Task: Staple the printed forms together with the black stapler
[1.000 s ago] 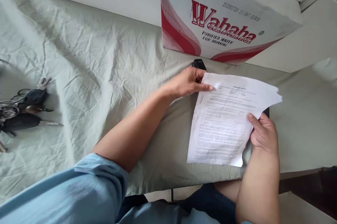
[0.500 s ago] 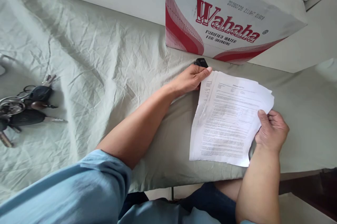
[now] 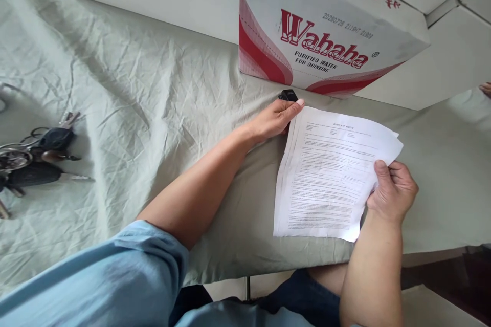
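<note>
Several printed sheets of paper (image 3: pixel 326 178) are held in a slightly uneven stack, the top one headed "Overleaf Notes". My left hand (image 3: pixel 278 118) pinches the stack at its upper left corner, thumb on top. On the right edge, my right hand (image 3: pixel 393 189) grips the sheets between thumb and curled fingers. A small black object (image 3: pixel 288 95) lies just beyond my left fingers, partly covered by them; its kind I cannot make out.
A white and red Wahaha water carton (image 3: pixel 322 35) stands behind the papers against a white panel. A bunch of keys (image 3: pixel 38 155) lies at far left on the wrinkled grey-green cloth (image 3: pixel 126 112). Part of another hand (image 3: pixel 485 88) shows at the right edge.
The sheets lie closer together, with less of the lower page showing at the left. The view has shifted slightly, and part of a hand has appeared at the right edge.
</note>
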### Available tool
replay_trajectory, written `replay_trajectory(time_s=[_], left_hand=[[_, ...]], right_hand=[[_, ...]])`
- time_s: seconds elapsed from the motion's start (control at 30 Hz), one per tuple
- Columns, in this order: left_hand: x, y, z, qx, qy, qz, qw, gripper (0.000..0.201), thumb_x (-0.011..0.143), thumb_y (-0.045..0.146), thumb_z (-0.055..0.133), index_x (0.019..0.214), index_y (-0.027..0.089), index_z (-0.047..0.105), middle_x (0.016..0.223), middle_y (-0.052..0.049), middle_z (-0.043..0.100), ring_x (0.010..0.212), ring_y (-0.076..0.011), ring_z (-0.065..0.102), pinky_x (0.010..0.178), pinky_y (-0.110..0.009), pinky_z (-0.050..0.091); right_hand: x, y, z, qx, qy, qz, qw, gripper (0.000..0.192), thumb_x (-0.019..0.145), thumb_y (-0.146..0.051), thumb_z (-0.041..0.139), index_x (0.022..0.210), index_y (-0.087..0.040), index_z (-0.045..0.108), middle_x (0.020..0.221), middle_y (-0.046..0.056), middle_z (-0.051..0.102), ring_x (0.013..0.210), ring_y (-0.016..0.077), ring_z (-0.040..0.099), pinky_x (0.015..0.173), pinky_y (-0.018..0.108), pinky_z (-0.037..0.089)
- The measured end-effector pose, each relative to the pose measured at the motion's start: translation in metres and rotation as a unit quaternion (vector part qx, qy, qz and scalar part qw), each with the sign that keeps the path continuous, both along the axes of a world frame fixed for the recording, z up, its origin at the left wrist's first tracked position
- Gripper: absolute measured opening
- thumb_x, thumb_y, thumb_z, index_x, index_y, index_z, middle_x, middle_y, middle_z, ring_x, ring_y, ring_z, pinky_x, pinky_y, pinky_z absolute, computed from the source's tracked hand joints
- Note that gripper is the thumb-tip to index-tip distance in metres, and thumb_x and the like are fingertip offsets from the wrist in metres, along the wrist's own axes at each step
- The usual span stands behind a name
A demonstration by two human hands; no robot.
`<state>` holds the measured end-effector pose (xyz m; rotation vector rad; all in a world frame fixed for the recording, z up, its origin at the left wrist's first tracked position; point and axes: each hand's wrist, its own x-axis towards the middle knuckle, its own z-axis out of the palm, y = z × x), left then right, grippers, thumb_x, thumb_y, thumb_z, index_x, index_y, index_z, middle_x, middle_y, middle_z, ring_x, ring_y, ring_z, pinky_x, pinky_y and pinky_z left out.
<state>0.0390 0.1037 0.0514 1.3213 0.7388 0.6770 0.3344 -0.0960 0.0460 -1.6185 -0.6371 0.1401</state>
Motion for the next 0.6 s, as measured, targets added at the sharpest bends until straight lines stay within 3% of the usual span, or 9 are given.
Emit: replay_trajectory(time_s=[0.4, 0.6], left_hand=[[0.001, 0.004, -0.006, 0.014, -0.012, -0.035, 0.999, 0.075, 0.108, 0.093, 0.066, 0.08, 0.024, 0.056, 0.079, -0.002, 0.058, 0.078, -0.0166, 0.06, 0.072, -0.031, 0.053], [0.003, 0.005, -0.012, 0.027, -0.024, -0.045, 0.998, 0.08, 0.105, 0.098, 0.068, 0.078, 0.025, 0.048, 0.077, 0.0, 0.048, 0.071, -0.0148, 0.049, 0.068, -0.033, 0.044]], right_hand=[[-0.008, 0.002, -0.001, -0.012, 0.006, 0.008, 1.0, 0.054, 0.06, -0.06, 0.117, 0.086, -0.023, 0.088, 0.084, 0.002, 0.085, 0.079, 0.0208, 0.071, 0.075, 0.04, 0.065], [-0.008, 0.001, -0.003, -0.008, -0.011, 0.024, 1.0, 0.051, 0.062, -0.062, 0.116, 0.084, -0.026, 0.087, 0.078, 0.0, 0.079, 0.072, 0.0194, 0.066, 0.069, 0.037, 0.058]])
